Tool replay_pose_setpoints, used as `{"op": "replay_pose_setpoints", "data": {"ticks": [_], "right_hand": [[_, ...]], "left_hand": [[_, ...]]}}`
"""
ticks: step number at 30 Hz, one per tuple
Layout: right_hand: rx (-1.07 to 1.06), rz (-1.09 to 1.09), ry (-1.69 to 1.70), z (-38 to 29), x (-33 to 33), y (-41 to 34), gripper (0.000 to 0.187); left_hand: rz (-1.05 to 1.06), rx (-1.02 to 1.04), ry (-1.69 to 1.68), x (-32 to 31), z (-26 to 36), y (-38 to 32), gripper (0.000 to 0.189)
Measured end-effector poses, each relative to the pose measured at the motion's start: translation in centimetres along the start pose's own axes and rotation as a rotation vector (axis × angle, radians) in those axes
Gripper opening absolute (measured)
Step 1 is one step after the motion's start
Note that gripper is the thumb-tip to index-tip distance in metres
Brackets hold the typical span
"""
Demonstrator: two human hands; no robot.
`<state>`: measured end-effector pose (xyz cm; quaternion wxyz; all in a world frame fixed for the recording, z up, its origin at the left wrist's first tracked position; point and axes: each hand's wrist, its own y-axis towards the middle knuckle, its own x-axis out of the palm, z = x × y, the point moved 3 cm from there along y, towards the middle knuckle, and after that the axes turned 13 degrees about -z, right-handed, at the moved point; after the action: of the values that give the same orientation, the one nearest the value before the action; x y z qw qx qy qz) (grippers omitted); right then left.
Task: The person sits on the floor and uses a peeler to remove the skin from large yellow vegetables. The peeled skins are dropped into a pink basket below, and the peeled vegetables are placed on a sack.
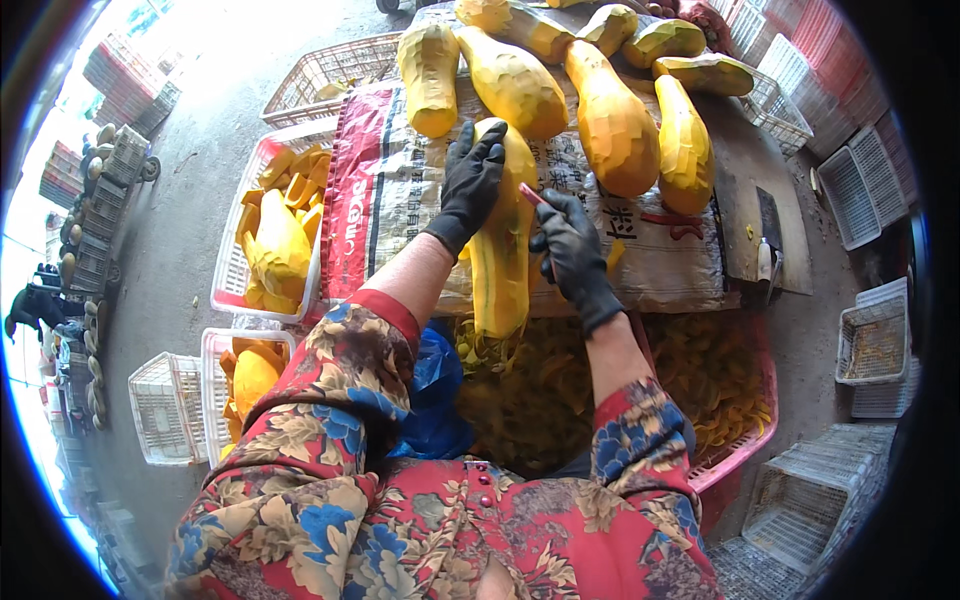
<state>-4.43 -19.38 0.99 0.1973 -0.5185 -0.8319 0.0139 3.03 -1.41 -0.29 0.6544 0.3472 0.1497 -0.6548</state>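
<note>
A long, partly peeled yellow squash [501,259] lies lengthwise before me, its near end over the edge of a sack-covered table [637,277]. Green streaks show on its near part. My left hand [472,184], in a black glove, holds the squash from above near its far end. In my right hand [571,251], also black-gloved, is a tool with a red part [531,194], likely a peeler. It is at the right side of the squash, and its blade cannot be made out. Beyond my hands lie several peeled squashes [611,124].
Peelings fill a pink crate [766,375] below the table edge. White crates [225,277] at left hold squash pieces. A cleaver [769,217] and another knife [775,274] rest on a board [795,247] at right. Empty plastic crates [802,495] stand on the floor.
</note>
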Motion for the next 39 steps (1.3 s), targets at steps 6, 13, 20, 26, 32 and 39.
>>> {"op": "replay_pose_setpoints", "data": {"ticks": [6,13,20,26,32,39], "right_hand": [[-0.272,0.187,-0.437,5.4,1.9,1.4,0.023],[0.109,-0.312,-0.687,3.3,2.1,-10.6,0.026],[0.019,-0.053,-0.164,-1.1,1.0,-7.0,0.024],[-0.013,0.258,0.077,2.8,1.0,-0.4,0.018],[0.034,0.035,0.017,5.0,0.0,-4.4,0.019],[0.125,-0.195,0.032,3.4,-1.5,-9.0,0.026]], "left_hand": [[0.059,0.009,-0.069,0.0,-0.3,-0.1,0.038],[0.059,-0.053,-0.034,0.1,0.0,-0.1,0.040],[-0.106,-0.100,0.157,-1.2,1.6,1.7,0.046],[-0.073,-0.109,0.132,0.4,3.1,1.8,0.053],[-0.081,-0.105,0.090,0.8,2.8,1.9,0.052],[-0.060,-0.074,0.133,0.9,3.2,1.8,0.050]]}}
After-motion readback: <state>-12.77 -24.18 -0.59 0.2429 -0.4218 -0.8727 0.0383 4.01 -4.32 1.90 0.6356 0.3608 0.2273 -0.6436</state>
